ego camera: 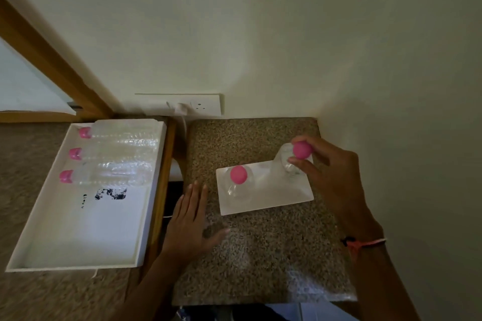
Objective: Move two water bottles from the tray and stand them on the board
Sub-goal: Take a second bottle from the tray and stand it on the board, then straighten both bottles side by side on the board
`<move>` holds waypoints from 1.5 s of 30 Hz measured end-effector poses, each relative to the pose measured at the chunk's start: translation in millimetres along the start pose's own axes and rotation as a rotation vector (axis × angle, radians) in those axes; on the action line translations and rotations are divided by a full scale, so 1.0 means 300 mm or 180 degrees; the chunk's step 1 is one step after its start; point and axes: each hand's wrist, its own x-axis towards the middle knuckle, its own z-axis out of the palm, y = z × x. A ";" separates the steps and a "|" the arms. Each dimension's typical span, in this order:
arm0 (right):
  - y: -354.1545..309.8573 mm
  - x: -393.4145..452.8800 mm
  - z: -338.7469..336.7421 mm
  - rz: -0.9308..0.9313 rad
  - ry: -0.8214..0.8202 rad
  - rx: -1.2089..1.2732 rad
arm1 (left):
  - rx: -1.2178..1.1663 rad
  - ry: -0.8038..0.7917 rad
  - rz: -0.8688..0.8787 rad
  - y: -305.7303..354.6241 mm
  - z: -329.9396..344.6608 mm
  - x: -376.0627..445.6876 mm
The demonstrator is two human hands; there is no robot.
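Observation:
A white board (273, 198) lies on a speckled stone top. One clear water bottle with a pink cap (238, 175) stands upright on the board's left part. A second clear bottle (289, 161) is at the board's far right corner, tilted, and my right hand (328, 172) grips it around its pink cap. My left hand (191, 219) rests flat and open on the stone top, left of the board. On the left, a white tray (78, 237) holds three more pink-capped bottles (114, 154) lying on their sides at its far end.
The stone top (260, 263) is small and bounded by the wall behind and to the right. A gap with a wooden edge (159, 203) separates it from the tray's surface. A wall socket plate (193, 104) with a plugged cable sits behind.

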 end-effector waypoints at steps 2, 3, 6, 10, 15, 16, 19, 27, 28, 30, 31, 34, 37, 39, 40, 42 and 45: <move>0.026 -0.009 0.014 0.0018 -0.0082 -0.0013 | -0.0053 -0.0111 -0.0026 0.000 0.025 -0.005; 0.037 -0.012 0.021 0.0006 -0.0111 -0.0046 | -0.0072 -0.0136 -0.0042 -0.001 0.036 -0.007; 0.057 -0.020 0.031 0.0016 -0.0189 -0.0035 | -0.0081 -0.0157 -0.0042 -0.002 0.054 -0.009; 0.064 -0.022 0.034 0.0021 -0.0238 0.0011 | -0.0095 -0.0124 -0.0057 -0.008 0.065 -0.007; 0.055 -0.004 0.020 -0.0070 -0.0299 -0.0017 | -0.0138 -0.0225 -0.0088 -0.010 0.065 -0.009; 0.047 -0.004 0.016 -0.0084 -0.0314 -0.0026 | -0.0170 -0.0254 -0.0101 -0.013 0.063 -0.009; 0.033 -0.007 0.006 -0.0064 -0.0408 -0.0029 | -0.0322 -0.0349 -0.0086 -0.010 0.040 -0.010; 0.092 0.023 -0.007 0.0692 0.0276 0.0057 | -0.1537 0.0194 -0.0773 0.037 -0.083 0.046; 0.123 0.036 0.001 0.0837 0.0249 -0.0163 | -0.1763 0.0196 -0.0935 0.050 -0.093 0.068; 0.197 0.056 0.027 0.1353 -0.0073 -0.0467 | -0.2120 0.0129 -0.1200 0.072 -0.113 0.114; 0.229 0.063 0.042 0.1645 -0.0285 -0.0559 | -0.2278 0.0043 -0.1291 0.081 -0.119 0.137; 0.287 0.067 0.085 0.1923 -0.0771 -0.0671 | -0.2732 -0.0326 -0.1406 0.110 -0.128 0.186; 0.308 0.055 0.120 0.1762 -0.0902 -0.0857 | -0.2530 -0.0412 -0.1311 0.128 -0.122 0.206; 0.314 0.050 0.133 0.1765 -0.0773 -0.0946 | -0.2425 -0.0404 -0.1380 0.130 -0.114 0.212; 0.312 0.050 0.135 0.1780 -0.0695 -0.0970 | -0.2423 -0.0420 -0.1429 0.129 -0.111 0.212; 0.316 0.049 0.137 0.1806 -0.0619 -0.0949 | -0.2464 -0.0459 -0.1511 0.129 -0.109 0.214; 0.322 0.046 0.133 0.1794 -0.0665 -0.0925 | -0.2361 -0.0466 -0.1464 0.129 -0.112 0.219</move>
